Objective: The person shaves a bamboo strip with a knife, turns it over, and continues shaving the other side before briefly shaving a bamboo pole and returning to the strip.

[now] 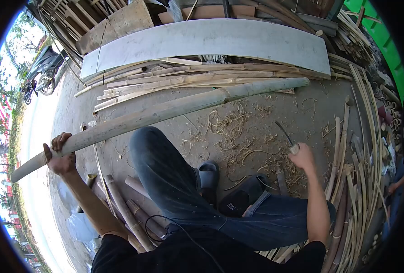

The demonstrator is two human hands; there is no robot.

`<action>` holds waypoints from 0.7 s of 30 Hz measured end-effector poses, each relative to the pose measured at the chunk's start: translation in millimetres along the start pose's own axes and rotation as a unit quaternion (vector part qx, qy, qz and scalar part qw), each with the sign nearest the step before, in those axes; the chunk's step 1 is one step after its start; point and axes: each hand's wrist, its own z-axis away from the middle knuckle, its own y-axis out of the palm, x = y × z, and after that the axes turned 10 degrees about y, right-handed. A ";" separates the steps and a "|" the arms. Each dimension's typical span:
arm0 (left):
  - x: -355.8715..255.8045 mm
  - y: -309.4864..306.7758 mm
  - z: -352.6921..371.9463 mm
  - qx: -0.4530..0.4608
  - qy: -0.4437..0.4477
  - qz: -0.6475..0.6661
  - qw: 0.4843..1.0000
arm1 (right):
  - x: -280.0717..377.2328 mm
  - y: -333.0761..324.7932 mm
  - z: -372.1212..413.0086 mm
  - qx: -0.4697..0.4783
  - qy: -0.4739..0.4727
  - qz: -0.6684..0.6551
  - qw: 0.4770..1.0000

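A long, pale green-grey bamboo piece (165, 110) slants across the view above my raised knee, its right end higher. Near its lower left end my left hand (60, 157) is wrapped round it, thumb on one side and fingers on the other. On the right, my right hand (300, 155) is closed round the handle of a knife (284, 132). The thin dark blade points up and left, apart from the bamboo. Curled shavings (231, 132) lie on the ground between the bamboo and my right hand.
Split bamboo strips (184, 79) lie beyond the bamboo, before a long white board (206, 41). More strips (361, 200) are stacked at the right. Short bamboo poles (124, 214) lie by my left leg. A motorcycle (45, 70) stands far left; part of another person (397, 184) shows far right.
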 end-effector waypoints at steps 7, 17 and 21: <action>118.3 21.0 -6.7 -0.033 -0.071 0.059 0.995 | 41.4 17.2 17.4 0.062 -0.035 -0.024 0.997; 377.4 213.1 118.6 -0.041 -0.481 0.157 0.862 | 93.7 48.0 145.0 0.095 -0.048 -0.076 0.991; 456.7 267.9 254.0 -0.088 -0.650 0.116 0.746 | 68.5 102.5 147.2 0.034 -0.090 -0.127 0.987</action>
